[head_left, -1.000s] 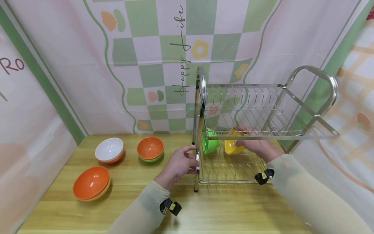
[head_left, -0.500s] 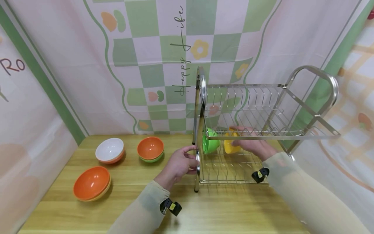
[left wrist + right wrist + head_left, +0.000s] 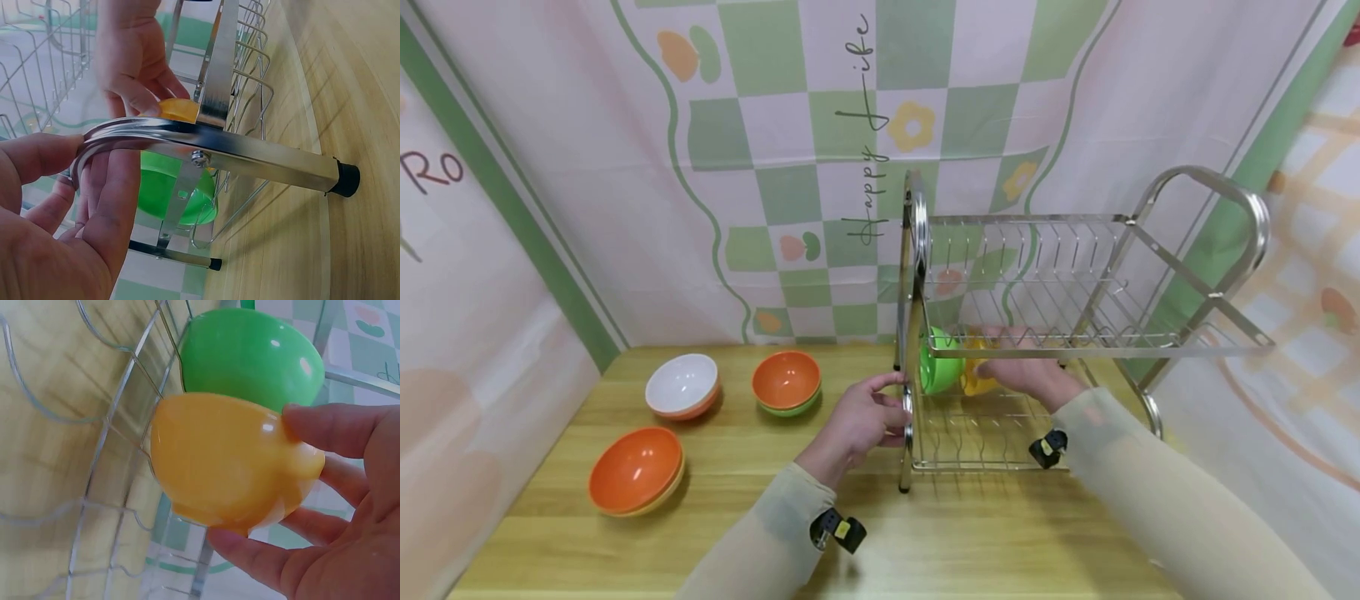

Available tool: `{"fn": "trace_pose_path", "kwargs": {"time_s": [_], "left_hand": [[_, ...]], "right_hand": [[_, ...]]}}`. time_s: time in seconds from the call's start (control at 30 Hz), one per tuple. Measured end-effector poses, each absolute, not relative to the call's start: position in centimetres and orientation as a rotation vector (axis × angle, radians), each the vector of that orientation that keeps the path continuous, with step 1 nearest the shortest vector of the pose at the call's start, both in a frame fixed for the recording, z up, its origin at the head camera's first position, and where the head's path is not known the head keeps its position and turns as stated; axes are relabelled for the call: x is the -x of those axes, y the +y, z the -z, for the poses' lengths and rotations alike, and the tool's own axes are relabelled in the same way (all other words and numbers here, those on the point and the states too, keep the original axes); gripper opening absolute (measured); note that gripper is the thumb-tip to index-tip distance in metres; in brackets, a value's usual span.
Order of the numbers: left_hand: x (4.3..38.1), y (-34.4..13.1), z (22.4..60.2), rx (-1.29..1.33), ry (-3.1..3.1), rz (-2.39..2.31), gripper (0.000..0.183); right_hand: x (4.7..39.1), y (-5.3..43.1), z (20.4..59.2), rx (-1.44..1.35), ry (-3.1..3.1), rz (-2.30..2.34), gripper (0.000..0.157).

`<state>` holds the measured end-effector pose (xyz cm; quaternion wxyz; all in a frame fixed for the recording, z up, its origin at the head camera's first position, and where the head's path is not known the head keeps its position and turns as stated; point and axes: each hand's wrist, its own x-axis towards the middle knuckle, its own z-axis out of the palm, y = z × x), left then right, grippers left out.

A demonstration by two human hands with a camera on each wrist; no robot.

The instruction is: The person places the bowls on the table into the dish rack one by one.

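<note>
My right hand (image 3: 1026,364) grips a yellow bowl (image 3: 225,459) between thumb and fingers, inside the lower tier of a metal dish rack (image 3: 917,275). The bowl stands on edge, its rim at the rack's wires in the right wrist view. Close beside it, a green bowl (image 3: 942,367) also stands on its side, nearer the rack's left end. With thumb and fingers my left hand (image 3: 862,422) holds the curved metal tube (image 3: 144,132) of the rack's left side frame. Part of the yellow bowl is hidden by the right hand and the upper tier in the head view.
Left of the rack on the wooden table (image 3: 760,517) are a white bowl (image 3: 682,385) stacked in an orange one, an orange bowl (image 3: 636,469) in a yellow one, and an orange bowl (image 3: 786,379) in a green one. A patterned curtain (image 3: 790,167) hangs behind.
My right hand has moved left with the yellow bowl, bringing it up close to the green bowl. The left hand has stayed on the rack's frame.
</note>
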<state>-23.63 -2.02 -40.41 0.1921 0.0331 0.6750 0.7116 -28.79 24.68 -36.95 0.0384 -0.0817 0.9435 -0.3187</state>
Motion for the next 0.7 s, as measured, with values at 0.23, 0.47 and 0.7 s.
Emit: {"fn": "trace_pose_path", "kwargs": {"time_s": [0.23,0.47,0.7], "left_hand": [[23.64,-2.01,40.39,-0.085,1.892,-2.001,0.064],[23.58,-2.0,40.35,-0.079,1.905,-1.99,0.063],[23.68,-2.09,40.3,-0.079,1.898,-1.995,0.063]], "right_hand": [[29.11,24.44,37.16,0.246,2.932,0.925,0.075],[29.52,24.61,37.07,0.258,2.87,0.955,0.076],[29.84,24.79,37.1,0.254,2.844,0.966,0.076]]}}
